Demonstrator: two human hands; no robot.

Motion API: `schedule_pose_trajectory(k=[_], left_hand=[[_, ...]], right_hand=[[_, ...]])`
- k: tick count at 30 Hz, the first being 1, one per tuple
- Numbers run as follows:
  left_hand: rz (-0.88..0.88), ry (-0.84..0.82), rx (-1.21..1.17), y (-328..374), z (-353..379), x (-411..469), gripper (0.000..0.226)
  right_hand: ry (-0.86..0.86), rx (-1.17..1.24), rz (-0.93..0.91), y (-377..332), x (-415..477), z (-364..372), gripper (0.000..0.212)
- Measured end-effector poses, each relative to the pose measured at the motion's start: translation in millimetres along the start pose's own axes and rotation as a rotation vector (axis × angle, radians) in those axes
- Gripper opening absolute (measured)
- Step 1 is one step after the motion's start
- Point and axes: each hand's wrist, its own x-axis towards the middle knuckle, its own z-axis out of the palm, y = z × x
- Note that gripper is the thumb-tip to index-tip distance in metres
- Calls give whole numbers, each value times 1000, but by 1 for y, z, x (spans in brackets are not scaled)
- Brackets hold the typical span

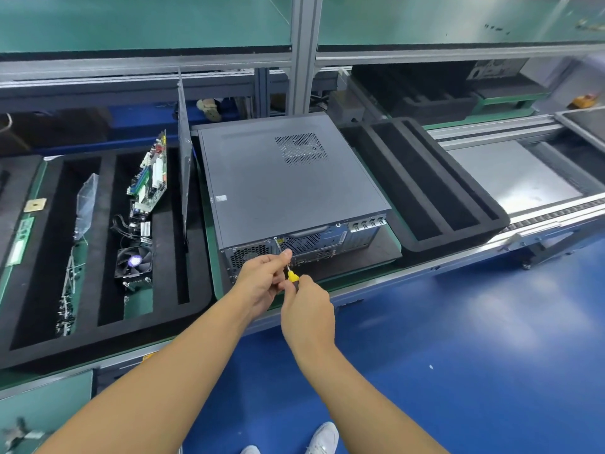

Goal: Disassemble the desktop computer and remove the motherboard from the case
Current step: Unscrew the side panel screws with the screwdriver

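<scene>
A grey desktop computer case (288,181) lies flat on a green pallet, its side panel closed and its rear panel (304,245) facing me. A small screwdriver with a yellow handle (292,276) points at the rear panel near its upper edge. My right hand (307,309) grips the handle from below. My left hand (265,273) pinches the thin shaft close to the panel, thumb up against the case. The screw itself is hidden behind my fingers.
Left of the case, a black foam tray (108,309) holds a motherboard (149,175) standing in a slot, a cooler fan (133,261), a plastic bag and a side panel (185,168) upright. An empty slotted foam tray (425,185) sits right. The blue floor lies below the conveyor edge.
</scene>
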Motion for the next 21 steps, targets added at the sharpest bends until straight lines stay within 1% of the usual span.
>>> schedule_pose_trajectory(k=[1, 2, 3, 4, 6, 7, 8, 9, 10, 11, 13, 15, 16, 17, 18, 19, 21], left_hand=[[-3, 10, -15, 1, 1, 0, 33], [-5, 23, -27, 2, 2, -1, 26], [-5, 32, -35, 2, 2, -1, 22], [-3, 32, -39, 3, 2, -2, 19], [-1, 24, -55, 3, 1, -2, 16], [-4, 22, -74, 3, 0, -2, 15], [-10, 19, -91, 2, -2, -1, 14], [-17, 13, -102, 2, -2, -1, 15], [-20, 4, -107, 1, -4, 0, 16], [-21, -8, -112, 1, -4, 1, 17], [-18, -38, -118, 0, -7, 1, 19], [-5, -71, -103, 0, -9, 1, 23], [5, -79, -80, 0, -9, 2, 25], [15, -76, -44, 0, -8, 3, 26], [24, -64, -4, 1, -8, 4, 26], [31, -48, 30, 2, -7, 4, 25], [40, -30, 38, 3, -7, 5, 24]], right_hand=[[-6, -17, -27, 1, 1, -2, 32], [-38, 16, -45, 3, 3, -5, 33], [-98, 105, -40, 5, 4, -8, 36], [-187, 268, 9, 6, 6, -12, 40], [-427, 712, 255, 11, 6, -20, 44], [-555, 887, 374, 14, 5, -23, 45], [-656, 1003, 446, 18, 2, -25, 46], [-713, 1068, 469, 21, 0, -26, 47], [-726, 1106, 474, 23, -3, -26, 46], [-700, 1127, 475, 24, -4, -24, 43], [-582, 1122, 455, 21, -7, -20, 35], [-422, 1054, 399, 18, -8, -14, 23], [-341, 1017, 376, 17, -8, -12, 20], [-278, 978, 357, 17, -7, -11, 24], [-250, 939, 347, 17, -5, -12, 27], [-259, 905, 345, 16, -4, -13, 28], [-378, 915, 387, 15, -3, -20, 23]])
